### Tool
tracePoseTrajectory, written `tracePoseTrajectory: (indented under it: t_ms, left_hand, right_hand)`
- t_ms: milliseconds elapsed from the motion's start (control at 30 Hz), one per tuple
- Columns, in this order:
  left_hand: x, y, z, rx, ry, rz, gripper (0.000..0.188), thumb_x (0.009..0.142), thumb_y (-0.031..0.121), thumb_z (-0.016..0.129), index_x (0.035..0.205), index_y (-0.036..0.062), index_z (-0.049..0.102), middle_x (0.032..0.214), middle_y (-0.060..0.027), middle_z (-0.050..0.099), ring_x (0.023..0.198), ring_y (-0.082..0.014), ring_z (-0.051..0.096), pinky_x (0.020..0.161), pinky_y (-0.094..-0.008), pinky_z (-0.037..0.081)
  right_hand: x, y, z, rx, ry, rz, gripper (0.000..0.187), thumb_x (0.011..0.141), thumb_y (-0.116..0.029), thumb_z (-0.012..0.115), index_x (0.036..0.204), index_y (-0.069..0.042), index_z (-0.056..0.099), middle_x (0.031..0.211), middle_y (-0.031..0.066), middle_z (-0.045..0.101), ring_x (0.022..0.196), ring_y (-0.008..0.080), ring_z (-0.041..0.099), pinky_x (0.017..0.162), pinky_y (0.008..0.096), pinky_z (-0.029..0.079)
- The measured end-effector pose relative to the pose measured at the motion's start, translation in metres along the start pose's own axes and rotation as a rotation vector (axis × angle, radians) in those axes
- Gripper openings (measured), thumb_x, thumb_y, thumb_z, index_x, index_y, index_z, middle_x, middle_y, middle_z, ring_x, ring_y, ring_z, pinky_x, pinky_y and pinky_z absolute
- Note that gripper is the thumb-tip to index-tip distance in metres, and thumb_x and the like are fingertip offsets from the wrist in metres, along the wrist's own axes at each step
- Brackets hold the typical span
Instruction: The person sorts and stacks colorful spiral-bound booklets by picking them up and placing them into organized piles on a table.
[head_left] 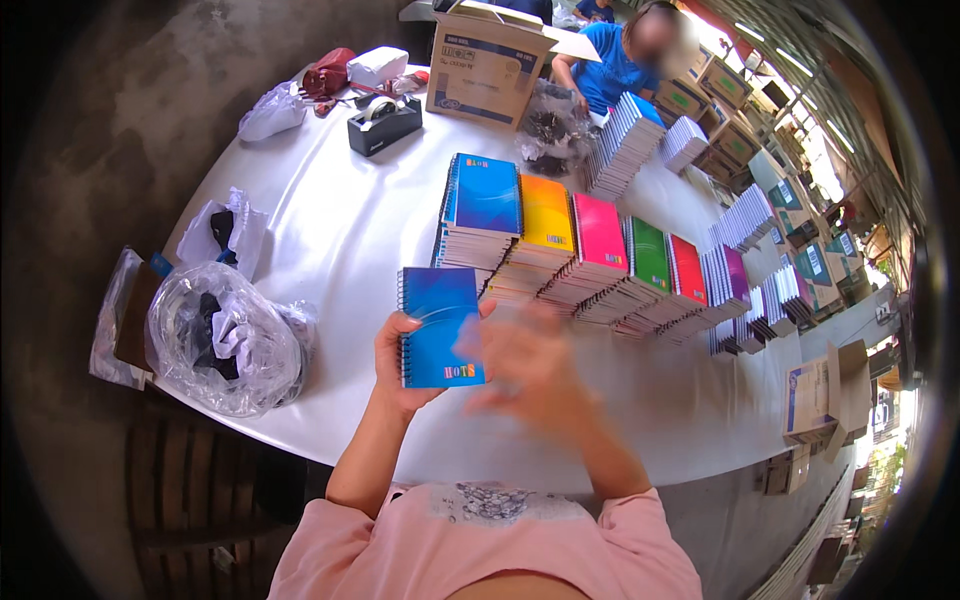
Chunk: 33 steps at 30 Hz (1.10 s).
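A blue spiral-bound notebook point(440, 330) is held upright before me, its wire binding on the left side. My left hand point(391, 352) is closed on it, thumb over the binding and fingers behind the cover. Smeared by motion, my right hand point(535, 355) is at the notebook's right edge; whether its fingers grip anything cannot be made out. Just beyond are stacks of notebooks in a row: blue point(487, 195), yellow point(546, 212), pink point(599, 230), green point(647, 254) and red point(686, 270). A purple stack point(735, 275) stands farther right.
On the white-covered table point(330, 230), a black tape dispenser point(385, 125) and an open cardboard box point(480, 70) stand at the back. Clear plastic bags point(230, 340) lie at the left edge. A person in blue point(610, 60) is across the table beside tall notebook stacks point(625, 145).
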<state>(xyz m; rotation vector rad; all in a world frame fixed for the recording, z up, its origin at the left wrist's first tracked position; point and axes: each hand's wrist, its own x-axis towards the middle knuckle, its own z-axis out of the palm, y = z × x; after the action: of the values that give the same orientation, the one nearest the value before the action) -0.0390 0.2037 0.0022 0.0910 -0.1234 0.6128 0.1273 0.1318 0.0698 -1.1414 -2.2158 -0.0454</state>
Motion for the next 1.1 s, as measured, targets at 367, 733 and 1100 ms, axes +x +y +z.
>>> tracePoseTrajectory:
  t_ms: [367, 733, 1100]
  left_hand:
    - [-0.017, -0.004, 0.010, 0.083, 0.226, 0.178, 0.069, 0.077, 0.031, 0.055, 0.136, 0.0104, 0.028, 0.134, -0.0188, 0.039, 0.119, -0.0362, 0.043, 0.086, -0.0722, 0.032]
    - [-0.020, -0.001, 0.013, 0.052, 0.195, 0.193, 0.067, 0.082, 0.043, 0.053, 0.135, 0.0104, 0.030, 0.131, -0.0166, 0.042, 0.116, -0.0350, 0.046, 0.085, -0.0734, 0.032]
    - [-0.011, -0.001, -0.001, -0.142, 0.081, 0.149, 0.075, 0.079, 0.043, 0.053, 0.137, 0.0040, 0.026, 0.133, -0.0223, 0.038, 0.118, -0.0419, 0.042, 0.089, -0.0696, 0.032]
  right_hand:
    - [0.039, 0.124, -0.016, -0.481, -0.293, 0.558, 0.091, 0.066, -0.040, 0.074, 0.141, -0.023, 0.024, 0.144, 0.0094, 0.027, 0.133, 0.0261, 0.027, 0.103, 0.0595, 0.019]
    - [0.060, 0.111, 0.042, -0.408, -0.017, 0.169, 0.059, 0.076, -0.028, 0.067, 0.129, -0.018, 0.045, 0.131, 0.0058, 0.047, 0.121, 0.0205, 0.045, 0.104, 0.0510, 0.023]
    - [0.009, 0.008, 0.035, -0.310, 0.200, -0.171, 0.030, 0.077, -0.011, 0.061, 0.106, -0.011, 0.063, 0.108, 0.0021, 0.063, 0.103, 0.0140, 0.059, 0.097, 0.0390, 0.038]
